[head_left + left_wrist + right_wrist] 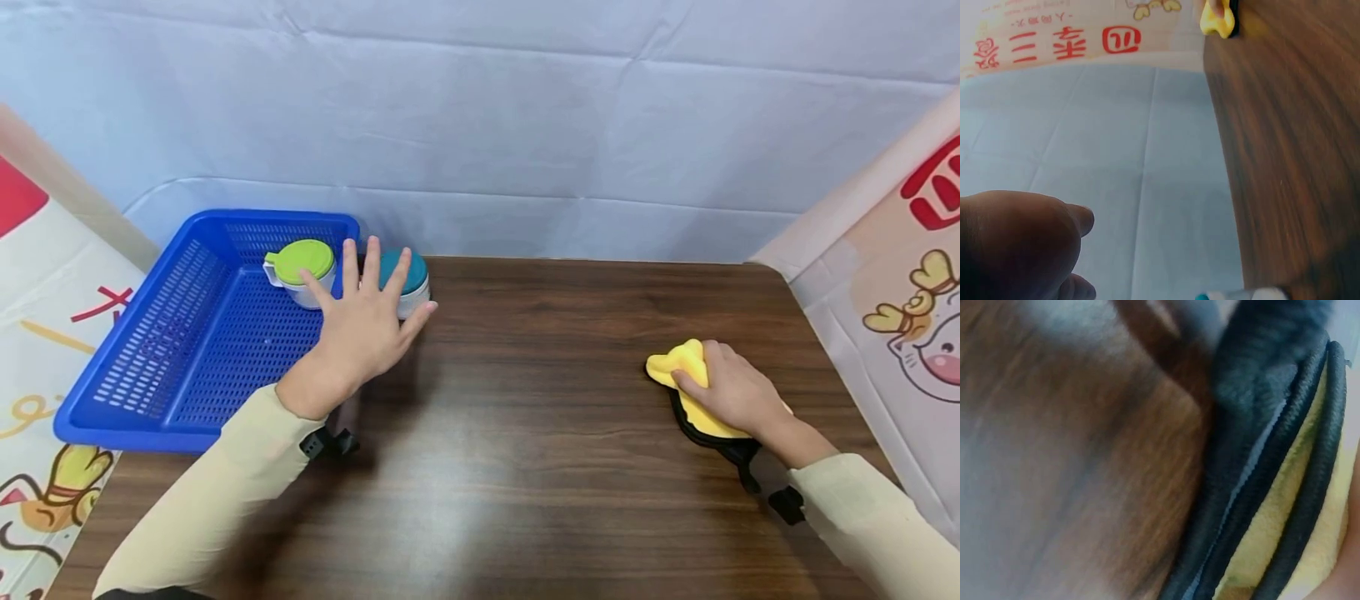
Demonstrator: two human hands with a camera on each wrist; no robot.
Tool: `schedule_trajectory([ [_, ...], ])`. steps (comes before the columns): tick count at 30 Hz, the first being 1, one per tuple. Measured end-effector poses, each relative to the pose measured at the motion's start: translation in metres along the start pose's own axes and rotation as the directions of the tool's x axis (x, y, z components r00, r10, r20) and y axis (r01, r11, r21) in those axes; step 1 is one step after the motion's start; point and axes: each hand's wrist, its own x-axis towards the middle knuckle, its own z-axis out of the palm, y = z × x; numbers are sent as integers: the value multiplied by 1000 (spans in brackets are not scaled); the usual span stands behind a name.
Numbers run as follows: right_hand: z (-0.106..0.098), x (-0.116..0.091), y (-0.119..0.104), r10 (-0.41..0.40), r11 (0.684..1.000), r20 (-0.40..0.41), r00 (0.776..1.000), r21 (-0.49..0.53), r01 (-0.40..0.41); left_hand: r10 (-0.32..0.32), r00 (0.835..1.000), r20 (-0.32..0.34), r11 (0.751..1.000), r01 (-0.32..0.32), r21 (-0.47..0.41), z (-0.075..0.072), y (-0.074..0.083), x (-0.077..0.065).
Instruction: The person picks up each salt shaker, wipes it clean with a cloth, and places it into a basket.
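The left hand, fingers spread apart, is over the right rim of the blue basket at the table's far left, hiding part of that rim and of the teal-lidded jar just right of it; whether it touches either cannot be told. Inside the basket's far right part stands a green-lidded cup, its lid partly behind the little finger. Well apart, on the right of the brown table, the right hand grips a yellow pouch with black trim.
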Motion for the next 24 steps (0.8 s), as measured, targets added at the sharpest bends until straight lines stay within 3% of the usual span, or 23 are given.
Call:
schedule_trajectory([
  [14,1,-2,2,-11,1000,-19,1000,5,11,-24,1000,-7,988,23,-153,25,36,1],
  [24,1,0,2,-18,1000,-21,1000,5,18,-96,991,-90,957,67,-284,54,30,7],
])
